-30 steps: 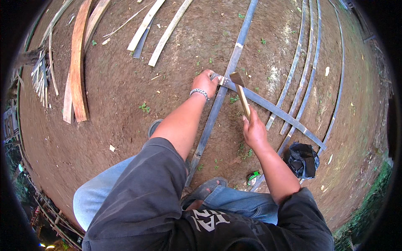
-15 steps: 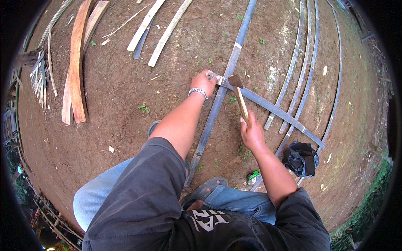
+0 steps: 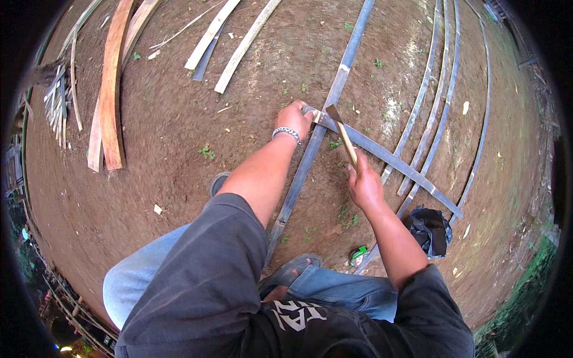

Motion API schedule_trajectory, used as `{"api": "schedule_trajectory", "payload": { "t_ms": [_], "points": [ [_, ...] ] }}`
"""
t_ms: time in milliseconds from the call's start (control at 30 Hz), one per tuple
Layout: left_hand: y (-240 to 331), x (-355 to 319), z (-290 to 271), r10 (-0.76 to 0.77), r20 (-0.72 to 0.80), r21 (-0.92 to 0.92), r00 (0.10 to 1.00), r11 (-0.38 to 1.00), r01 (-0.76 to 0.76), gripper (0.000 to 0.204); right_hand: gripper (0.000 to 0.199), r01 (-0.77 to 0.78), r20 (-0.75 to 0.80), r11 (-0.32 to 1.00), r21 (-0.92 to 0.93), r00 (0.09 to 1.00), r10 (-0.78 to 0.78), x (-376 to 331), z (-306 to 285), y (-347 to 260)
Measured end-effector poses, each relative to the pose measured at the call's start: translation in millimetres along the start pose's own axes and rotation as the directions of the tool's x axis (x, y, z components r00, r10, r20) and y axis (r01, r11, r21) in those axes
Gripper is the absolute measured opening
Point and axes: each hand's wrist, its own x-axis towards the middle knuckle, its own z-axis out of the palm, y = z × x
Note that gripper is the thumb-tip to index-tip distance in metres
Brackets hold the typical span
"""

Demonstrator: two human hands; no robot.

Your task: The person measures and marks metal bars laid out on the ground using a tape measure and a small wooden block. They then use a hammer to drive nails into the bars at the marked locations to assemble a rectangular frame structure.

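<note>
A long grey bamboo slat (image 3: 302, 164) lies on the soil, running away from my feet. A second slat, the cross slat (image 3: 388, 156), lies over it and slants toward the lower right. My left hand (image 3: 293, 120), a chain bracelet at its wrist, is closed on the left end of this cross slat, just beside the crossing. In my right hand (image 3: 365, 184) is a hatchet (image 3: 347, 143), gripped by its pale wooden handle. Its dark flat head is close over the crossing, seen nearly edge-on; whether it touches the slat I cannot tell.
Several narrow slats (image 3: 444, 101) lie lengthwise at the right, some beneath the cross slat's far end. A black plastic bag (image 3: 428, 230) and a green tape measure (image 3: 358, 255) sit near my right forearm. Brown boards (image 3: 111, 89) and pale strips (image 3: 248, 45) lie at the far left.
The hatchet head has turned from showing its broad side to nearly edge-on, and my right hand has shifted slightly up and right. My left hand still grips the cross slat.
</note>
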Motion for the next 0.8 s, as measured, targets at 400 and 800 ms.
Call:
{"api": "schedule_trajectory", "payload": {
  "t_ms": [400,800],
  "points": [
    [2,-5,1,-0.031,-0.004,-0.043,1.000,0.999,0.031,0.035,0.058,0.183,-0.194,0.983,-0.020,0.964,-0.183,-5,11,15],
    [0,0,0,-0.002,-0.029,-0.048,1.000,0.999,0.001,0.033,0.052,0.319,-0.368,0.947,0.028,0.884,-0.287,-3,25,22]
  ]
}}
